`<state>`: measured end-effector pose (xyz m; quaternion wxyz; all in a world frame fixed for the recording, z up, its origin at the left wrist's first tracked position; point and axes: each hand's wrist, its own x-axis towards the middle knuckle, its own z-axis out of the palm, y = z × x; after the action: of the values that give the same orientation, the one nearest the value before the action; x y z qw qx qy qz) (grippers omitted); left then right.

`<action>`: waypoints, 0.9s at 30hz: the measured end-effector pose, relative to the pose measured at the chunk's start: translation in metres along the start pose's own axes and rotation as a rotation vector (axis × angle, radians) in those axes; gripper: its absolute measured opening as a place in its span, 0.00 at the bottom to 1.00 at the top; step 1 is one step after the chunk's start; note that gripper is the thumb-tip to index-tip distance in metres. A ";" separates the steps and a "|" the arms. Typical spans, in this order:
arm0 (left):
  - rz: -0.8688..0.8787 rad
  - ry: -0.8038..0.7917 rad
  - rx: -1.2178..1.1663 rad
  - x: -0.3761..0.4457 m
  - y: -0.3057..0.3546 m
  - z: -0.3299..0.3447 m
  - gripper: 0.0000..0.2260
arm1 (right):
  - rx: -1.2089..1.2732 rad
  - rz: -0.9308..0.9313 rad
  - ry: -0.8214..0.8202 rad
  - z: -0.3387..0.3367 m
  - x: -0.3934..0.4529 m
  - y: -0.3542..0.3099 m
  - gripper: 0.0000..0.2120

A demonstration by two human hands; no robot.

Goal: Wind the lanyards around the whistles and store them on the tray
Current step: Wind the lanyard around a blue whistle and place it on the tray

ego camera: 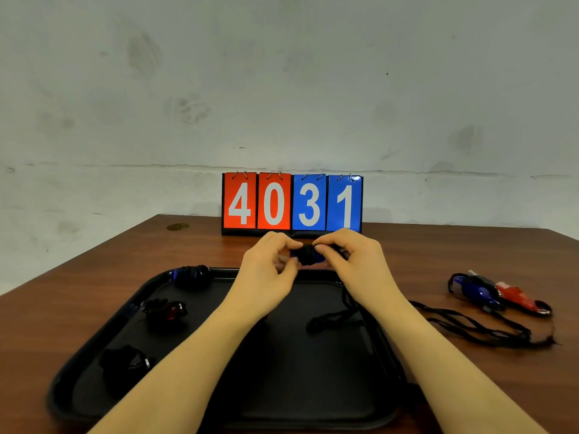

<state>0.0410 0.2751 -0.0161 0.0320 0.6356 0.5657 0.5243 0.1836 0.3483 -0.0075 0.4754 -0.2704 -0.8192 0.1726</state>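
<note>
- Step in hand: winding, 4th whistle by my count. Blue whistle [308, 257] was held up between both hands, above far rim of tray [94, 346], just in front of scoreboard [292, 204].
- Left hand [269, 264]: fingers curled, pinching whistle's left end w/ thumb + forefinger.
- Right hand [351, 261]: fingers curled, pinching whistle's right end / the cord there; exact hold on cord too small to tell.
- Black lanyard [338, 317]: several turns already round whistle body; remaining tail hung from right hand down onto tray floor, slack, looped.
- Next move (est.): keep wrapping tail w/ steady tension, tuck the end, set bundle on tray beside the others. Slack tail may snag or unwind if let go early.
- Stored so far: 3 wound whistles on tray's left side, far [192, 275], mid [164, 310], near [125, 361]. Each a lumpy black cord bundle; glossy plastic peeking out, mid one reddish.
- Still waiting, on table [78, 308] to right of tray: blue whistle [476, 291] + red whistle [521, 297], touching, glossy hard plastic, rounded bodies; their thin black cords [482, 330] lay tangled nearer the camera.
- Tray: black, rounded corners, raised rim, matte floor.
- Table: brown wood-grain, smooth.
- Scoreboard: flip cards on wire rings, red 4, 0; blue 3, 1.
</note>
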 end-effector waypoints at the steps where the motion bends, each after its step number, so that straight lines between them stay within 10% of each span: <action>1: 0.003 0.003 -0.007 0.000 0.001 0.000 0.11 | 0.009 0.006 0.004 0.000 0.000 0.000 0.08; 27: -0.107 -0.018 -0.191 -0.001 0.009 0.001 0.11 | 0.665 0.384 -0.024 -0.006 0.003 0.000 0.09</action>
<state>0.0481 0.2720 -0.0119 0.1253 0.6031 0.5462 0.5677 0.1873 0.3504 -0.0023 0.4868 -0.2478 -0.6584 0.5179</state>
